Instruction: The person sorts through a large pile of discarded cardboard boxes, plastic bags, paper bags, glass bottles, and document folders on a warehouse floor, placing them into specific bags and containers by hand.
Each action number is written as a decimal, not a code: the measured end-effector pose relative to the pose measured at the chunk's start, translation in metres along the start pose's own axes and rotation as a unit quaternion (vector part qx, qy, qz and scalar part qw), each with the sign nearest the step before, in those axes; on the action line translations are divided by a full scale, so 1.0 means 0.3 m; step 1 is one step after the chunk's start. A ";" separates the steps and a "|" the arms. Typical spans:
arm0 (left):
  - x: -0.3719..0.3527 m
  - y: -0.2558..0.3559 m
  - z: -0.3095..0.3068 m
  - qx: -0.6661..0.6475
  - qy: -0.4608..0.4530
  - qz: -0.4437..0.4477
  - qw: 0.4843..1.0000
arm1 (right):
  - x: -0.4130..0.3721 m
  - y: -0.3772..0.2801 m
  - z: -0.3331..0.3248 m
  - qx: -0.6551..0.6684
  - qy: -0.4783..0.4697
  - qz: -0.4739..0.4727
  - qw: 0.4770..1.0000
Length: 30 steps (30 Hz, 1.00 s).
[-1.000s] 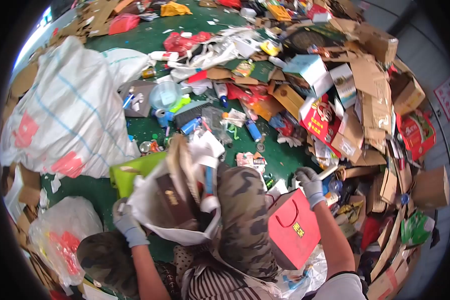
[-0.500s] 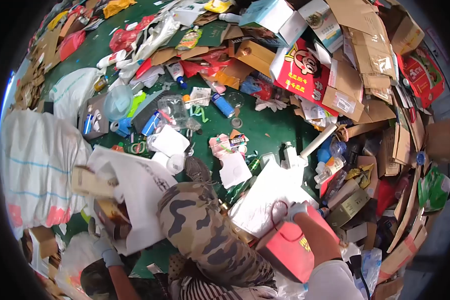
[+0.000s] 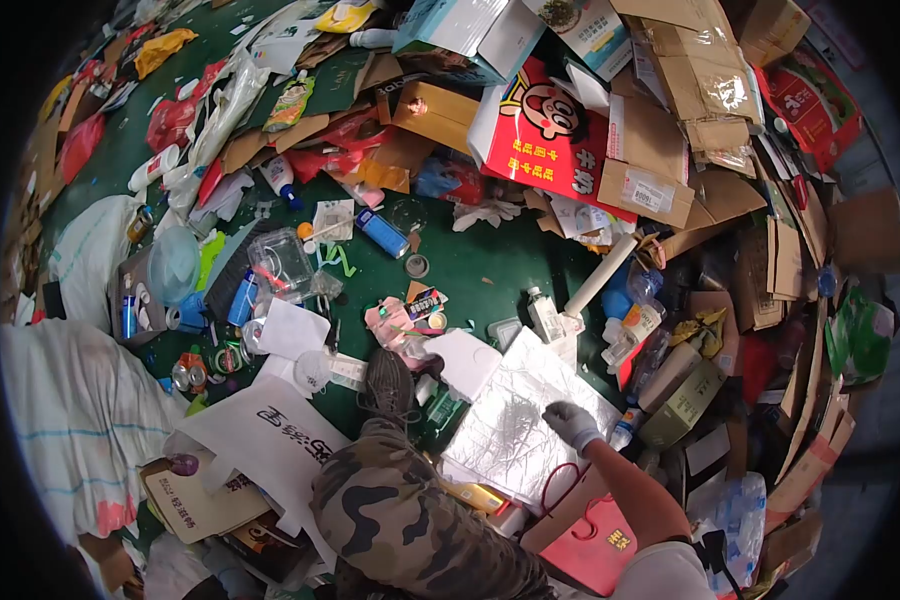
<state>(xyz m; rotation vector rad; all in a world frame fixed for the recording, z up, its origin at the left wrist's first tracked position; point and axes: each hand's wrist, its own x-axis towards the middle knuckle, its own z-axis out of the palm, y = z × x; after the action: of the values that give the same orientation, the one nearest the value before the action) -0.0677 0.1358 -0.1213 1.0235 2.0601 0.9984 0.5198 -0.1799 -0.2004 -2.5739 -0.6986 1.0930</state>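
My right hand [image 3: 572, 426], in a pale glove, is over a silver foil sheet or bag [image 3: 515, 420]; its fingers point left, apart from any grip I can see. Just below it stands a red paper gift bag [image 3: 595, 545] with cord handles. At the bottom left, a greyish gloved shape, seemingly my left hand [image 3: 233, 572], shows partly beside a dark box [image 3: 270, 540]; its fingers are hidden. A white bag with black lettering [image 3: 270, 430] and a beige carton [image 3: 195, 500] lie near it.
My camouflage-clad leg [image 3: 410, 510] and dark shoe [image 3: 388, 385] are between the hands. Flattened cardboard [image 3: 715, 80] and a red printed carton [image 3: 545, 140] pile up behind and right. A large white sack [image 3: 80, 420] stands left. Cans, bottles and wrappers litter the green floor [image 3: 490, 270].
My right hand has left the red gift bag's handle and moved up onto the foil. My left hand has dropped toward the bottom edge. The view has shifted.
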 end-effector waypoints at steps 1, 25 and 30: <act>-0.005 -0.010 0.011 -0.030 0.013 -0.001 0.999 | 0.116 -0.015 -0.040 0.008 0.098 0.012 0.995; -0.449 0.320 0.063 0.207 -0.057 0.169 0.962 | -0.243 -1.148 -0.348 0.326 -0.032 -0.488 0.809; -0.438 0.283 0.075 0.147 -0.074 0.165 0.972 | -0.713 -1.380 -0.159 -0.202 -0.048 -0.777 0.595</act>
<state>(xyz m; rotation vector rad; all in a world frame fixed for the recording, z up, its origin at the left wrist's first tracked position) 0.0476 0.0681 -0.0371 1.5866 1.9908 0.7546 0.2901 0.0583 0.1310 -0.9845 -2.5816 0.3308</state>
